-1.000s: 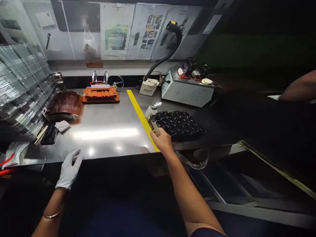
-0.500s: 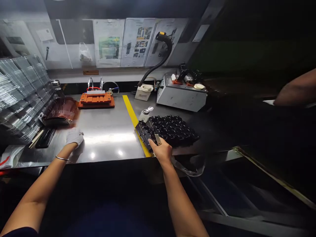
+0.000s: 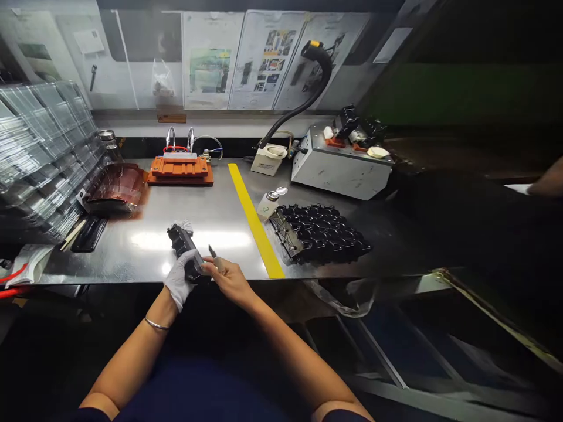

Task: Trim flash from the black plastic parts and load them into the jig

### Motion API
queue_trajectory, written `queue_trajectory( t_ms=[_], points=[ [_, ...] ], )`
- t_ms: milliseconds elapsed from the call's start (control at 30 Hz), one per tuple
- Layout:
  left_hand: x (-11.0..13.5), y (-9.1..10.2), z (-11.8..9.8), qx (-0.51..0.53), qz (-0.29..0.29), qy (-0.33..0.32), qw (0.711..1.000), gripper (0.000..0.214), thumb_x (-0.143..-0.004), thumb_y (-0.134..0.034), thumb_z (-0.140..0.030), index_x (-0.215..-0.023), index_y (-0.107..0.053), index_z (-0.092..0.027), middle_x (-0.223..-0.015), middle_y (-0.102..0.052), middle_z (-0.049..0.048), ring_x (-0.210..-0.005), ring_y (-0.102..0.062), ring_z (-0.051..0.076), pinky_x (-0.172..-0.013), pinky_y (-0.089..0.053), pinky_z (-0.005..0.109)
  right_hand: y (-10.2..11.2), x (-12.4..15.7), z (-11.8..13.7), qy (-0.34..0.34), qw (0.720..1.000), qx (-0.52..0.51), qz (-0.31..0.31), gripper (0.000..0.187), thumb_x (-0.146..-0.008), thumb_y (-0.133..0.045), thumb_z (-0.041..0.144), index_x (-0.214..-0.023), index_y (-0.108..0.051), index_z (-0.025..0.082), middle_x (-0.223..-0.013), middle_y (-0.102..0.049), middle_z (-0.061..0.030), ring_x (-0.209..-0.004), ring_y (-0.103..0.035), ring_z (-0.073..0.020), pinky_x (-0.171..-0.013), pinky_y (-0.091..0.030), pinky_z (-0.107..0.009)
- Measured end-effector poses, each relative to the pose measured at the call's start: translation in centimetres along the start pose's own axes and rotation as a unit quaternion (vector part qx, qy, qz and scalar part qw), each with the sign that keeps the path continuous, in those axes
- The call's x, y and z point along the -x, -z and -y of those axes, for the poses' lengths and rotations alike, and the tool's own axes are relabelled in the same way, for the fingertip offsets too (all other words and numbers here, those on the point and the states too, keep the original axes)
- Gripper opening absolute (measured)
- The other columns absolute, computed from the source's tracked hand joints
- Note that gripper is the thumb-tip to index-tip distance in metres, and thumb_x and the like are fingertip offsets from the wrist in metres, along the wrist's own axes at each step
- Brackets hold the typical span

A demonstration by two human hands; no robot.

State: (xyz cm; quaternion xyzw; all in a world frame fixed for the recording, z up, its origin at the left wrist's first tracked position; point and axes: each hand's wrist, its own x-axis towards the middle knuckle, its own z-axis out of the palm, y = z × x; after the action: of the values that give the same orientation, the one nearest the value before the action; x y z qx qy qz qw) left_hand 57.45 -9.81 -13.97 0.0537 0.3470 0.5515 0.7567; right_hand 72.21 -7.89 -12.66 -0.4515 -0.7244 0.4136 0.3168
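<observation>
My left hand (image 3: pixel 179 284), in a white glove, is closed around a long black moulded plastic part (image 3: pixel 187 252). The part is held tilted above the front of the steel bench, with some clear film or plastic behind its upper end. My right hand (image 3: pixel 231 282) is bare and grips a small knife-like blade (image 3: pixel 213 252), its dark pointed end sticking up past the fingers. The right thumb and fingertips are at the part's right edge; whether they touch it is hard to tell. Several similar black parts (image 3: pixel 325 234) lie in rows on the right.
A yellow stripe (image 3: pixel 253 217) crosses the bench (image 3: pixel 153 205). Beyond are an orange fixture (image 3: pixel 180 170), a dispenser bottle (image 3: pixel 268 205), a grey machine (image 3: pixel 341 164) and a black flexible hose (image 3: pixel 323 76). Clear trays (image 3: pixel 39 152) stack left. Another person's arm (image 3: pixel 548 180) shows far right.
My right hand has moved left from the rows, bringing a black part over. My left hand has left the bench surface and now holds that part.
</observation>
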Motion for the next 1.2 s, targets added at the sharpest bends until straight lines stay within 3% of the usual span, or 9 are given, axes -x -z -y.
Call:
queue_trajectory(
  t_ms=[100,233,467,567,667,767,833,967,1200],
  points=[
    [1.7,3.6,-1.4,0.112,0.045,0.049,0.991,0.023,-0.076,-0.059,-0.025,-0.095,-0.062,-0.012,-0.087,-0.069,0.0079,-0.078,-0.067,0.021,-0.076,-0.053,0.037,1.9,-3.3,-0.6,-0.110,0.974,0.195,0.011,0.040,-0.095,-0.032,0.045,-0.097,-0.061,0.018,-0.085,-0.068,-0.0073,-0.076,-0.062,-0.0198,-0.069,-0.047,-0.031],
    [4.0,7.8,-1.3,0.138,0.123,0.087,0.979,0.042,-0.079,-0.053,-0.032,-0.114,-0.057,-0.009,-0.109,-0.067,0.0158,-0.093,-0.065,0.028,-0.079,-0.052,0.046,2.8,-8.2,-1.0,-0.162,0.891,0.423,0.028,0.033,-0.084,-0.057,0.040,-0.103,-0.060,0.014,-0.103,-0.063,-0.0184,-0.101,-0.054,-0.0306,-0.080,-0.043,-0.039],
    [4.5,8.5,-1.3,0.124,0.131,0.115,0.977,0.049,-0.088,-0.043,-0.047,-0.118,-0.056,-0.009,-0.104,-0.067,0.0155,-0.084,-0.067,0.025,-0.068,-0.055,0.037,-5.0,-15.0,2.3,-0.046,0.912,0.405,0.054,0.059,-0.085,-0.046,0.060,-0.122,-0.052,0.015,-0.120,-0.056,-0.0191,-0.110,-0.047,-0.0336,-0.088,-0.039,-0.044],
    [4.2,8.2,-1.6,0.114,0.144,0.113,0.976,0.049,-0.090,-0.042,-0.047,-0.115,-0.057,-0.008,-0.105,-0.067,0.0146,-0.085,-0.067,0.024,-0.068,-0.055,0.036,-0.8,-16.7,1.2,-0.091,0.914,0.380,-0.106,0.058,-0.087,-0.045,0.055,-0.126,-0.047,0.012,-0.125,-0.052,-0.0196,-0.114,-0.043,-0.0324,-0.091,-0.037,-0.044],
    [3.9,8.4,-1.7,0.108,0.153,0.122,0.975,0.049,-0.089,-0.043,-0.047,-0.114,-0.058,-0.009,-0.105,-0.067,0.0140,-0.085,-0.067,0.024,-0.069,-0.056,0.037,8.0,-17.0,-1.2,-0.202,0.847,0.361,-0.333,0.059,-0.089,-0.042,0.043,-0.135,-0.033,0.007,-0.135,-0.039,-0.0253,-0.122,-0.035,-0.0338,-0.092,-0.034,-0.047],
    [3.5,8.5,-1.7,0.102,0.150,0.135,0.974,0.049,-0.089,-0.044,-0.047,-0.115,-0.058,-0.008,-0.106,-0.067,0.0148,-0.083,-0.067,0.024,-0.068,-0.056,0.037,15.2,-17.2,-3.7,-0.261,0.836,0.348,-0.335,0.054,-0.084,-0.049,0.043,-0.127,-0.045,0.009,-0.126,-0.045,-0.0279,-0.115,-0.043,-0.0357,-0.087,-0.036,-0.050],
    [3.3,8.5,-1.7,0.096,0.149,0.138,0.974,0.050,-0.089,-0.043,-0.048,-0.116,-0.057,-0.008,-0.105,-0.067,0.0154,-0.083,-0.067,0.024,-0.067,-0.056,0.038,17.5,-17.8,-5.0,-0.269,0.851,0.345,-0.290,0.046,-0.078,-0.056,0.045,-0.111,-0.057,0.013,-0.111,-0.055,-0.0227,-0.105,-0.051,-0.0336,-0.084,-0.038,-0.049],
    [3.2,8.5,-1.4,0.097,0.145,0.128,0.976,0.051,-0.088,-0.044,-0.050,-0.116,-0.057,-0.009,-0.105,-0.066,0.0162,-0.083,-0.067,0.025,-0.065,-0.055,0.038,17.4,-19.1,-6.5,-0.232,0.867,0.364,-0.250,0.031,-0.075,-0.058,0.037,-0.100,-0.062,0.019,-0.095,-0.061,-0.0159,-0.099,-0.056,-0.0332,-0.083,-0.037,-0.050],
    [3.7,9.2,-0.2,0.125,0.150,0.131,0.972,0.057,-0.088,-0.043,-0.052,-0.117,-0.057,-0.006,-0.106,-0.065,0.0174,-0.085,-0.065,0.025,-0.069,-0.053,0.039,14.5,-19.1,-5.9,-0.163,0.886,0.389,-0.193,0.049,-0.078,-0.057,0.038,-0.125,-0.054,0.022,-0.097,-0.065,-0.0124,-0.095,-0.059,-0.0315,-0.082,-0.041,-0.046]
  ],
)
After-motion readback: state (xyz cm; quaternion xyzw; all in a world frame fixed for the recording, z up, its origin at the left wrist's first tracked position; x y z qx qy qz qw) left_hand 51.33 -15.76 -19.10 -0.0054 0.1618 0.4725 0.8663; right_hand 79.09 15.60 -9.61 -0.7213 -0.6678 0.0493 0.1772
